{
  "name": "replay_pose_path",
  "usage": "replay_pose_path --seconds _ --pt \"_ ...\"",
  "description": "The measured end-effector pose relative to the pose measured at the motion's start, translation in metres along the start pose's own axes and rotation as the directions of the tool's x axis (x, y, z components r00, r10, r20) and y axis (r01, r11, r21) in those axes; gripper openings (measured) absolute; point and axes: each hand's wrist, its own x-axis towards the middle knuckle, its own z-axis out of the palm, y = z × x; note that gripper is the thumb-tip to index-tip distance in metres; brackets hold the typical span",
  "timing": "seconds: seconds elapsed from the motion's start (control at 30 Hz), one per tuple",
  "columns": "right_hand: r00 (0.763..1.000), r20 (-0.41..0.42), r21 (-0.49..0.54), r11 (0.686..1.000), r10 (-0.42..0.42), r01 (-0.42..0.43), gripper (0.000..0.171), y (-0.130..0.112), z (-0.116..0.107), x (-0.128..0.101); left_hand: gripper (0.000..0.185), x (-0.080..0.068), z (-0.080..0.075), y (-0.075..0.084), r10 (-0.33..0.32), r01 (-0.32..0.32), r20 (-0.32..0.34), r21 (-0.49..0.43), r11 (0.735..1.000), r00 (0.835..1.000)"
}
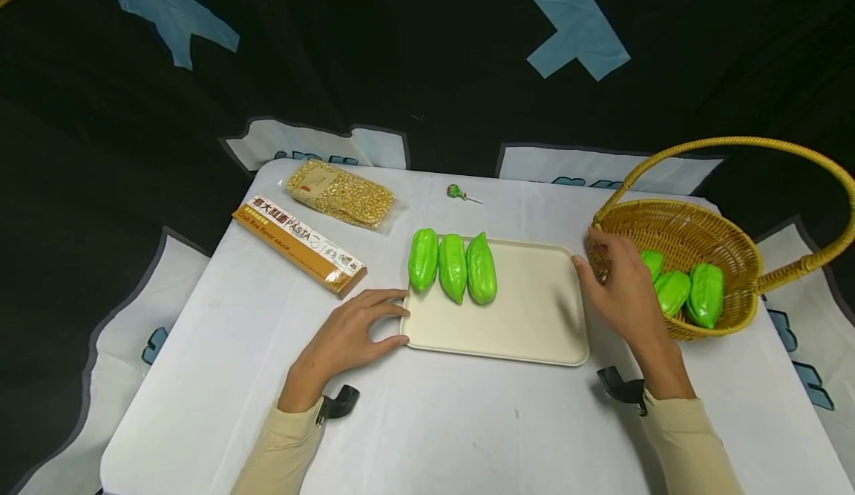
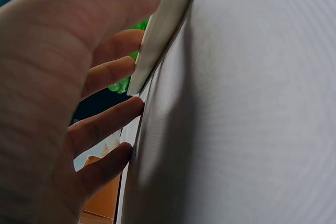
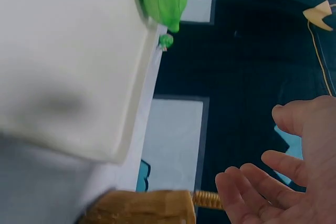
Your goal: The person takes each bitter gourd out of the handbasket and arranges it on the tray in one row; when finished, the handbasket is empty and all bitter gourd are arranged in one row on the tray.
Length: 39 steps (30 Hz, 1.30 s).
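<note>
Three shiny green ribbed fruits or vegetables (image 1: 452, 269), of a kind I cannot tell, lie side by side at the left end of a cream rectangular tray (image 1: 534, 328). At the tray's left edge is my left hand (image 1: 350, 335); its fingertips and thumb touch the rim, fingers spread. My right hand (image 1: 624, 283) hovers between the tray's right edge and a wicker basket (image 1: 748, 272), fingers loosely bent and nothing held, as the right wrist view also shows. Several similar green pieces (image 1: 704, 294) lie inside the basket, partly hidden by that hand.
A pasta box (image 1: 300, 246) lies at the left of the white-covered table (image 1: 454, 421). Behind it is a clear bag of yellow kernels (image 1: 344, 194). A wrapped lollipop (image 1: 457, 192) lies beyond the tray. The basket's tall handle (image 1: 735, 141) arches over its right side.
</note>
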Motion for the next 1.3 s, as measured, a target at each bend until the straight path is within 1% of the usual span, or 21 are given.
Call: replay_pose_path --seconds 0.17,0.5,0.6,0.67,0.8,0.97,1.07,1.2,1.3 --pt "0.996 0.024 -0.026 0.996 0.086 -0.085 0.054 0.009 -0.011 -0.002 0.039 0.000 0.001 0.000 -0.012 0.012 0.008 -0.001 1.000 1.000" --pt "0.988 0.034 -0.085 0.986 0.150 -0.146 0.052 0.033 -0.029 -0.004 0.040 0.000 0.000 -0.001 -0.010 0.010 0.009 0.001 1.000 1.000" --pt "0.983 0.052 -0.095 0.980 0.178 -0.172 0.054 0.042 -0.032 -0.003 0.040 0.000 0.000 -0.001 -0.008 0.008 0.007 0.004 1.000 1.000" --pt "0.977 0.071 -0.118 0.974 0.202 -0.193 0.056 0.048 -0.034 -0.002 0.040 0.000 0.000 -0.001 -0.003 0.003 0.003 0.005 1.000 1.000" --pt "0.957 0.109 -0.196 0.949 0.270 -0.246 0.062 0.058 -0.037 0.001 0.040 -0.001 0.000 -0.001 0.005 -0.005 -0.005 0.003 1.000 1.000" --pt "0.917 0.175 -0.272 0.912 0.360 -0.306 0.074 0.068 -0.039 0.009 0.039 -0.001 0.001 -0.001 0.005 -0.005 -0.008 0.002 1.000 1.000" --pt "0.897 0.195 -0.309 0.893 0.397 -0.328 0.079 0.071 -0.040 0.014 0.039 -0.001 0.001 -0.001 0.005 -0.005 -0.009 0.002 1.000 1.000" --pt "0.891 0.183 -0.338 0.878 0.415 -0.339 0.080 0.075 -0.040 0.019 0.039 0.000 0.000 -0.001 0.001 -0.001 -0.004 0.002 1.000 1.000" --pt "0.893 0.177 -0.343 0.876 0.414 -0.338 0.080 0.077 -0.039 0.022 0.040 0.000 0.000 -0.001 0.001 -0.001 -0.002 0.002 1.000 1.000"
